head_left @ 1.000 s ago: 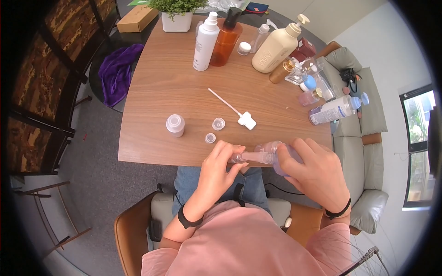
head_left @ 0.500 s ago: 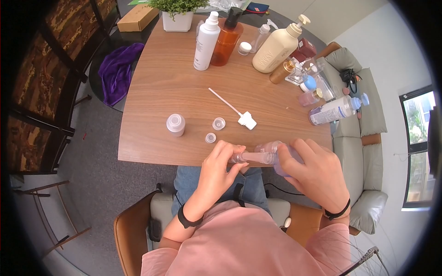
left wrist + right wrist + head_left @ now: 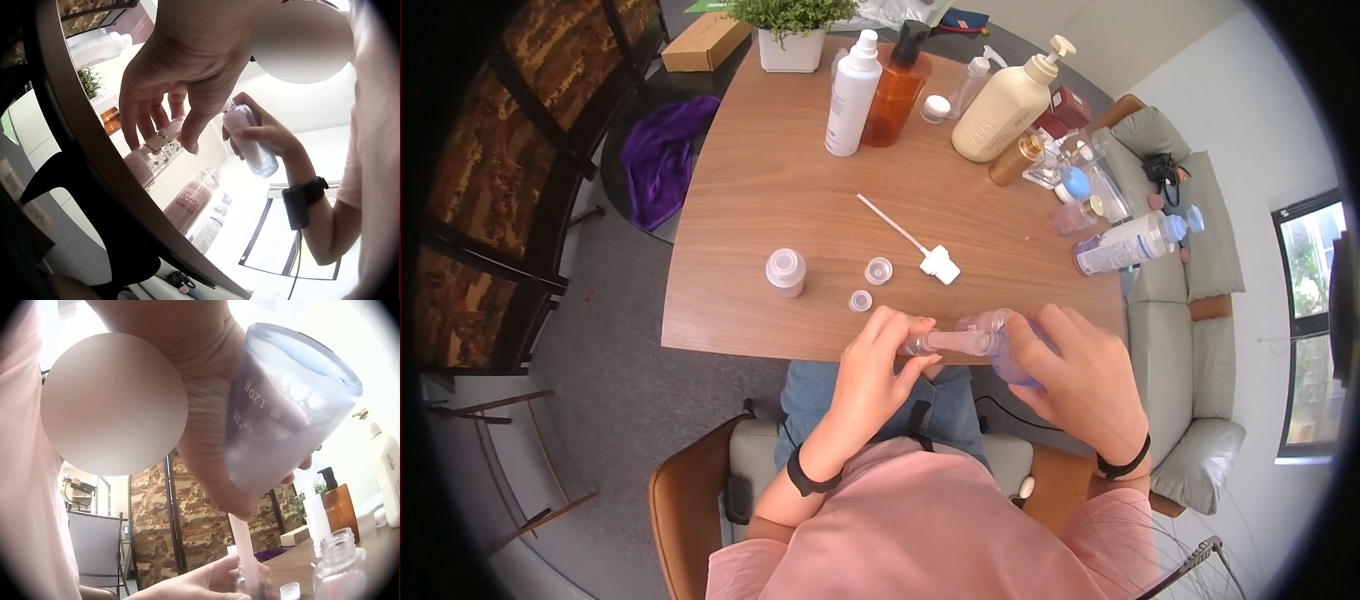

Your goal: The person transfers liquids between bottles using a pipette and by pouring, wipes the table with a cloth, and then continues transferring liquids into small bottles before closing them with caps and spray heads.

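My right hand [image 3: 1085, 365] grips a translucent bluish-purple bottle [image 3: 294, 419], tilted with its base raised and pale liquid inside. A pale pink stream [image 3: 240, 540] runs down below it to a small clear bottle [image 3: 913, 343], pinched between the thumb and fingers of my left hand [image 3: 875, 365]. My right hand hides the purple bottle's mouth in the right wrist view. Upright at the table's front edge is an open clear bottle [image 3: 340, 575] with pink contents, lettered "Bottle" in the left wrist view. Two small clear caps [image 3: 879, 271] lie beyond my left hand.
A white pump top with a long tube [image 3: 940, 264] lies mid-table [image 3: 750, 190]. To the left stands a small pale bottle [image 3: 786, 272]. White [image 3: 853, 95], amber [image 3: 897, 95] and cream [image 3: 1003, 110] bottles line the back; several more containers crowd the right edge.
The head view has shifted slightly. My right wrist has come in a little to the left, with the purple bottle still in that hand. The left hand keeps its hold on the small clear bottle.
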`<state>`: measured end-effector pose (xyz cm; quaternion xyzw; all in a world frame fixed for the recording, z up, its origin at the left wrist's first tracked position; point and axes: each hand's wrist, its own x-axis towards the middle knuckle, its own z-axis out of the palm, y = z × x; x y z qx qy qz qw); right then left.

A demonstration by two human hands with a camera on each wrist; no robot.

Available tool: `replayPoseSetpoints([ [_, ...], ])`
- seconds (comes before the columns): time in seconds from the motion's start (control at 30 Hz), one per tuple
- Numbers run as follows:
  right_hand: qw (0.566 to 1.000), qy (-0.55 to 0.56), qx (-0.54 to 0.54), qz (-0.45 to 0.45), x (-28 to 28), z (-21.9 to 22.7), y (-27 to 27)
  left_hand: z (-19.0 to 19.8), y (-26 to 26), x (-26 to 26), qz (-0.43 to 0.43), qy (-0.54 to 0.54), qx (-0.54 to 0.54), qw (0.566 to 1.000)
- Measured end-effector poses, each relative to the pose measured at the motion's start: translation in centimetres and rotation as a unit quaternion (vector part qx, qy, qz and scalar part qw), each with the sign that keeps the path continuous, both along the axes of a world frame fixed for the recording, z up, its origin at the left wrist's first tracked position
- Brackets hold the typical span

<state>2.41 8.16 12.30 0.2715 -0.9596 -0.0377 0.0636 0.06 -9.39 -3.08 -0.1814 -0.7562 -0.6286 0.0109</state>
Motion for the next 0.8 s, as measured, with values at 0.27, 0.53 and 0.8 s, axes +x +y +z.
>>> replayPoseSetpoints([
  [0.27, 0.997, -0.016, -0.070, -0.003, 0.5, -1.4, 1.2, 0.2, 0.2, 0.2, 0.019, 0.005, -0.018, 1.000],
  [0.53, 0.943, 0.153, -0.285, -0.077, 2.7, -3.2, 5.3, -1.0, 0.5, 0.3, 0.016, -0.013, -0.037, 0.999],
  [0.8, 0.908, 0.207, -0.311, -0.191, 6.7, -4.8, 11.9, -1.6, 0.7, 0.6, 0.022, -0.057, -0.002, 0.998],
])
